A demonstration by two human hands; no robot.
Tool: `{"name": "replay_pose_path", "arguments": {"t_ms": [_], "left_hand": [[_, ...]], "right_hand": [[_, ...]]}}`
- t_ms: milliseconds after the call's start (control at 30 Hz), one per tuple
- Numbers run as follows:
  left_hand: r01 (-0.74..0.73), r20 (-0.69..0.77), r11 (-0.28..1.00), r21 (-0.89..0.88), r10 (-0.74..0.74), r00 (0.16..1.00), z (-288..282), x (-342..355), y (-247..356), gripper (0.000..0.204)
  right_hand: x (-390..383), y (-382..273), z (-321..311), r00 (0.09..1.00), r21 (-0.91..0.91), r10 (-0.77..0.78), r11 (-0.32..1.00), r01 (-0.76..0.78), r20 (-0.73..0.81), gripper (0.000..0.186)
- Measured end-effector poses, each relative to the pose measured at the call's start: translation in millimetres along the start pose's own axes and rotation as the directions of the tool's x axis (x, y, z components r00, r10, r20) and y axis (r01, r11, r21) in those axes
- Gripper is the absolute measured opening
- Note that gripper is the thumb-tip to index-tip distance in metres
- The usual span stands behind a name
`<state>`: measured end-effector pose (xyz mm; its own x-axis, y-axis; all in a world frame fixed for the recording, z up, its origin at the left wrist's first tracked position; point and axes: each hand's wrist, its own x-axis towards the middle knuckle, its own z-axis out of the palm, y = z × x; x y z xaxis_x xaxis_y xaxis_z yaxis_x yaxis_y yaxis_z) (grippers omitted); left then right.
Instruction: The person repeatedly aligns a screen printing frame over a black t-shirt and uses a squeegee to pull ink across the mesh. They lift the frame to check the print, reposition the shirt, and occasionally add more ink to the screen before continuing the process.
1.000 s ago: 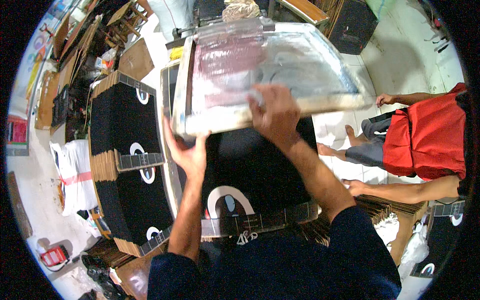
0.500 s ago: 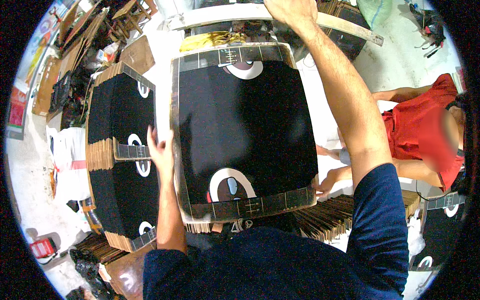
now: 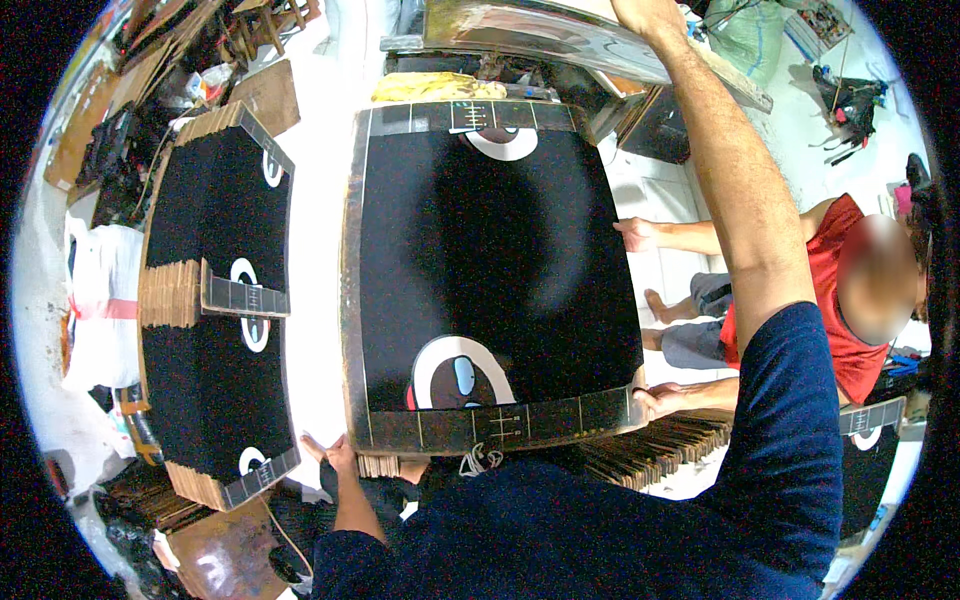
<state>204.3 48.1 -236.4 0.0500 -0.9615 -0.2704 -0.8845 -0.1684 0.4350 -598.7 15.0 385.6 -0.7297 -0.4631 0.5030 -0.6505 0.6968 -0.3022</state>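
Observation:
My right hand (image 3: 650,20) grips the raised wooden-framed screen (image 3: 530,35) at the top, which is partly cut off. Below it lies a board (image 3: 490,250) with a black panel, white eye-like prints at both ends and dark marked strips. Low on the left, my left hand (image 3: 335,452) is beside the board's near left corner, fingers apart; whether it touches the corner I cannot tell. A co-worker's hands (image 3: 648,402) hold the board's right edge at two places.
Stacked printed black panels (image 3: 175,230) on cardboard stand at left, beside a white sack (image 3: 100,300). The co-worker in red (image 3: 850,370) is at right, above more cardboard sheets (image 3: 660,450). A yellow cloth (image 3: 420,87) lies behind the board; a green sack (image 3: 750,40) sits back right.
The screen has risen off the board to the back, with my right hand on it. My left hand has moved down toward me. The co-worker's hands have come onto the board's right edge.

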Motion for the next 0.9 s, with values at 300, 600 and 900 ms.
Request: {"name": "replay_pose_path", "arguments": {"t_ms": [300, 600, 900], "left_hand": [[0.201, 0.183, 0.965, -0.169, -0.17, 0.968, 4.1, -7.6, 11.5, 0.039], [-0.108, -0.111, 0.99, -0.094, 0.098, 0.989, 23.2, -20.5, -7.7, 0.041], [0.172, 0.041, 0.979, 0.107, -0.177, 0.983, -2.4, -26.6, -57.9, 0.035]], "right_hand": [[17.3, 4.1, 3.0, 0.999, 0.019, -0.005, 1.0, 0.005, 0.042, 0.054], [22.2, 3.4, 0.2, 0.999, 0.018, 0.007, 1.0, -0.008, 0.041, 0.054], [37.3, 7.8, 4.7, 1.0, -0.009, -0.02, 1.0, 0.02, -0.013, 0.054]]}}
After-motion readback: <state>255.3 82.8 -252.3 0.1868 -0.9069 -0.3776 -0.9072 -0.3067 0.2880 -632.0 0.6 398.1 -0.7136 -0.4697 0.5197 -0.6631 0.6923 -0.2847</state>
